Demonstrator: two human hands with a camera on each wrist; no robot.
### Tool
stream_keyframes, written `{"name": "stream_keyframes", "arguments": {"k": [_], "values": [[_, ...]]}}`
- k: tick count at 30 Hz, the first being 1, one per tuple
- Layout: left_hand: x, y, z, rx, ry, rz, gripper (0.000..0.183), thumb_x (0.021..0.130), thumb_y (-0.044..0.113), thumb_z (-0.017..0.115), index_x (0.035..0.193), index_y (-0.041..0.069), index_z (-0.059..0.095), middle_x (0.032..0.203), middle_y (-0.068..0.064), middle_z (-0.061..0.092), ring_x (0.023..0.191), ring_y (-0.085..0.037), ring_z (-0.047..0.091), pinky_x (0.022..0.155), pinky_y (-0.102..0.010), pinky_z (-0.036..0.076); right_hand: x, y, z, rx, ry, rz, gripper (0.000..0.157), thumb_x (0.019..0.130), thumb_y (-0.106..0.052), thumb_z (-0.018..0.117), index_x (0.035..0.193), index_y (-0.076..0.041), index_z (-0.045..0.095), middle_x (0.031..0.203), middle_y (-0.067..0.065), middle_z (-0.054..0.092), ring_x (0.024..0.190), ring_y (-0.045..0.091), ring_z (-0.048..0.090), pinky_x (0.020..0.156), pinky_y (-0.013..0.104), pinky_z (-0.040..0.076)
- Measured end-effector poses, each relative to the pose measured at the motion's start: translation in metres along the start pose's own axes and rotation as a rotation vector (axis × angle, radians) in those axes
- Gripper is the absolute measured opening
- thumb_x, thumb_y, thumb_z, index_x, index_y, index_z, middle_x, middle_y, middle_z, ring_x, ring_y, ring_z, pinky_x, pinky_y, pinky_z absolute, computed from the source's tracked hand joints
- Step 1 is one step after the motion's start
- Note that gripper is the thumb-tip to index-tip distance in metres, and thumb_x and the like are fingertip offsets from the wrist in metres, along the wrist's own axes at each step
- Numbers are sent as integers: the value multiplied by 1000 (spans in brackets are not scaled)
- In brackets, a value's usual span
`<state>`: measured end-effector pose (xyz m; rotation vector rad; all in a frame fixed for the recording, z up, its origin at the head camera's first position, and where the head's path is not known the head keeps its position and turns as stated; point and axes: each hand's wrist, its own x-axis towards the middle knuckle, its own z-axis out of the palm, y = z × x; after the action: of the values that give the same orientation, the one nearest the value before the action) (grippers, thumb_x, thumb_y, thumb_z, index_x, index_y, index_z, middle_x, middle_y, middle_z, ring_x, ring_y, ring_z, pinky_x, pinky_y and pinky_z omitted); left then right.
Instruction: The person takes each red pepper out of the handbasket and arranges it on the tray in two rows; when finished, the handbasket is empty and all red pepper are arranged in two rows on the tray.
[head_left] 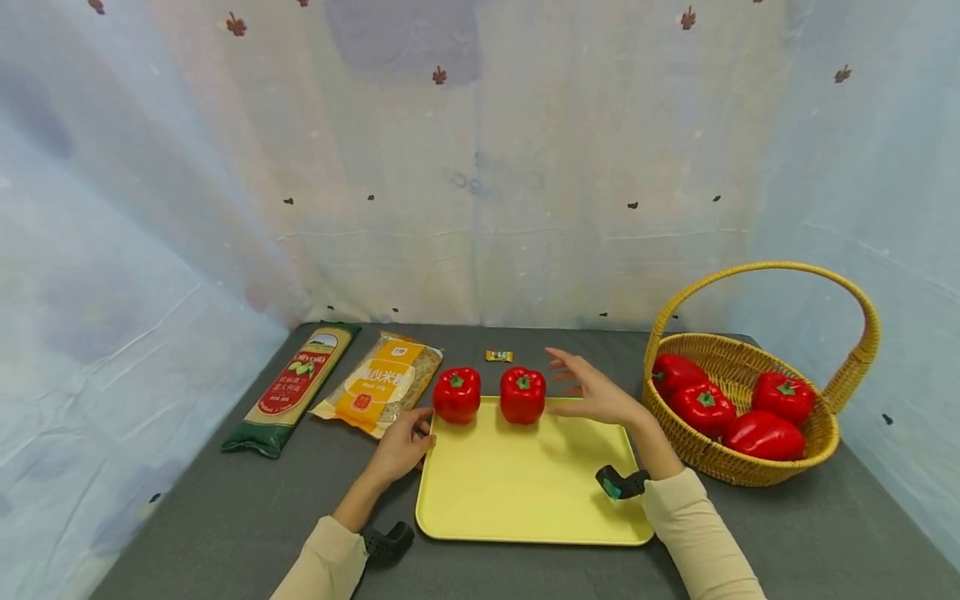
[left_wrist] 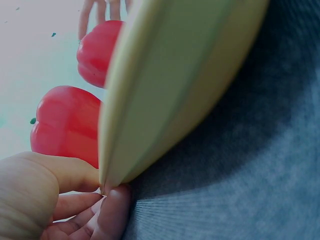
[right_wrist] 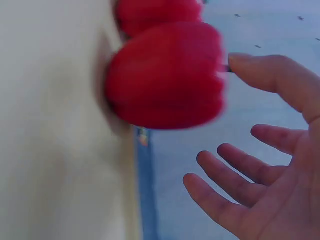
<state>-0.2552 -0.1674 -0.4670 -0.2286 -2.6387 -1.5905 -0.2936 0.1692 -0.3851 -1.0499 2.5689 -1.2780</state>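
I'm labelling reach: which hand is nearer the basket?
Right: the right hand is left of the basket; the left hand, farther off, holds the tray by its left edge.

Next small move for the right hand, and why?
I'd probably swing the right hand toward the wicker basket: that hand is open, holding nothing, two red bell peppers stand on the yellow tray, and four more lie in the basket.

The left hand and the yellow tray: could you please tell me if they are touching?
Touching. The left wrist view shows it: the left hand pinches the rim of the yellow tray, with no gap at the grip.
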Motion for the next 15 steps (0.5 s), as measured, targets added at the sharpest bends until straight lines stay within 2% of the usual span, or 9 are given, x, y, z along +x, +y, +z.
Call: {"name": "stream_keyframes", "arguments": {"k": [5,9,11,15], "values": [[1,0,0,1,8,5,45,82,0,61,125,-6,51,88,-9,52,54,-15,48,40,-28,49,-21,-2,-28,1,45,-42,80,84,-18,70,148,-16,23,144,15,30,124,41,40,98,58,38],[1,1,0,4,17,5,44,82,0,62,125,-6,51,88,-9,52,54,-15,48,40,-28,49,-42,-8,-50,-46,116,-45,73,84,-17,69,145,-17,29,143,12,33,122,38,44,96,54,42],[0,1,0,5,16,4,44,82,0,62,125,-6,51,88,-9,52,54,-15,48,40,-28,49,-52,-10,-60,-83,168,-44,69,84,-15,69,143,-16,34,141,10,37,119,34,47,95,48,45],[-1,0,0,1,5,8,44,83,-1,61,125,-6,51,88,-9,52,54,-14,48,40,-28,49,-71,-13,-80,-124,281,-35,57,85,-9,67,137,-9,44,131,8,46,111,14,54,89,26,50]]}}
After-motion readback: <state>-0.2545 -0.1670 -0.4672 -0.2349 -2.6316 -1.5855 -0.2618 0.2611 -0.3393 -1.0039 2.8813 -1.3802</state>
